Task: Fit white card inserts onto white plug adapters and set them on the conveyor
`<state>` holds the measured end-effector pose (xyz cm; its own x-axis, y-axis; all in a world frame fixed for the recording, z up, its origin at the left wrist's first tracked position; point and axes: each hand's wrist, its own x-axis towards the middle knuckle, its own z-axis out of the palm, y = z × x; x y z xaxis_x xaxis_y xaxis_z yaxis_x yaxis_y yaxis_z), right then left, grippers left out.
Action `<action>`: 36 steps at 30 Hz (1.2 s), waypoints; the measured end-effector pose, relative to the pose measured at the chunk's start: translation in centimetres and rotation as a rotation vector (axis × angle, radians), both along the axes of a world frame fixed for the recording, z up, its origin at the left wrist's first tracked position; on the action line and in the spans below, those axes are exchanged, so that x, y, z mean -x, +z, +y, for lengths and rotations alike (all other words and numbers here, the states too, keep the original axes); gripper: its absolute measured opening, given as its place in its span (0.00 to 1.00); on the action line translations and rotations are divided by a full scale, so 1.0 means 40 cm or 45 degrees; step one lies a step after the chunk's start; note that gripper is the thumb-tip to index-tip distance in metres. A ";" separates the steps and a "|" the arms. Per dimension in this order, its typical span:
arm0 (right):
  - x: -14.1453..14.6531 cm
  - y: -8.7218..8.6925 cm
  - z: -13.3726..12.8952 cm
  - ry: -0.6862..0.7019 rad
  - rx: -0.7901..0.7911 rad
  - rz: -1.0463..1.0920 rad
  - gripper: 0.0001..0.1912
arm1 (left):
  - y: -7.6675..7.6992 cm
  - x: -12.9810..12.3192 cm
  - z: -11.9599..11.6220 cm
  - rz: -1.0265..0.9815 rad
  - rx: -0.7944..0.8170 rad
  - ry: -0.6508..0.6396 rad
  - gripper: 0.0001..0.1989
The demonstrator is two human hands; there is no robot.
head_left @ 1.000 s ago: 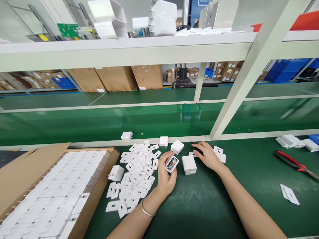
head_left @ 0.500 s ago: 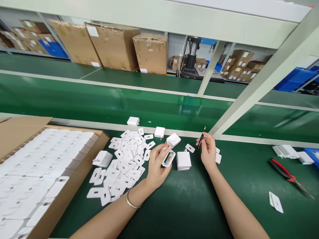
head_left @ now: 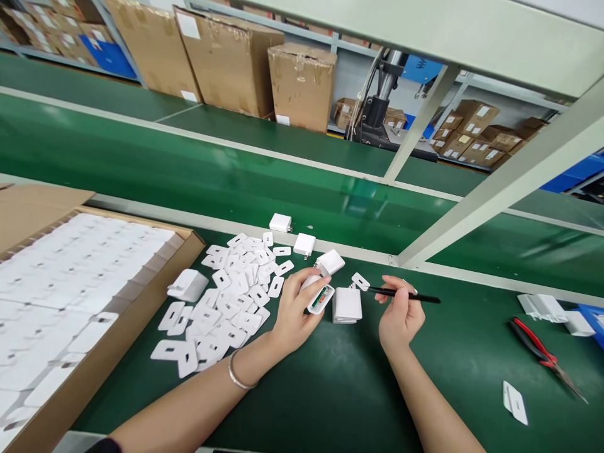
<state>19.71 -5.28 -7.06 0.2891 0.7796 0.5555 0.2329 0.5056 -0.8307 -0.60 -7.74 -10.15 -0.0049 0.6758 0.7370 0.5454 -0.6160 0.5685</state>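
My left hand (head_left: 297, 308) is closed around a white charger housing (head_left: 321, 301), whose open end faces up and shows a green circuit board with a bit of orange inside. My right hand (head_left: 401, 314) grips slim black tweezers (head_left: 425, 298). Their tip points left, at the edge of a small white slotted cover plate (head_left: 360, 281); whether it touches the plate I cannot tell. Between my hands stands a white charger stack (head_left: 346, 306). Another white charger (head_left: 330, 262) lies just beyond my left fingers. Left of that hand spreads a heap of slotted white cover plates (head_left: 231, 302).
A carton (head_left: 141, 314) packed with white pieces fills the left side. Red-and-black pliers (head_left: 542, 352) lie at right, near two plates (head_left: 514, 402) and several white chargers (head_left: 550, 307). A pale metal post (head_left: 472, 201) rises behind my right hand.
The tweezers have swung from near upright to nearly level, their tip now at the loose cover plate. My left hand still holds the housing. The camera view has shifted and tilted.
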 end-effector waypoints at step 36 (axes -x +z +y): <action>0.053 0.019 -0.081 0.609 -0.243 -0.314 0.15 | 0.013 -0.002 -0.007 0.042 -0.013 -0.044 0.31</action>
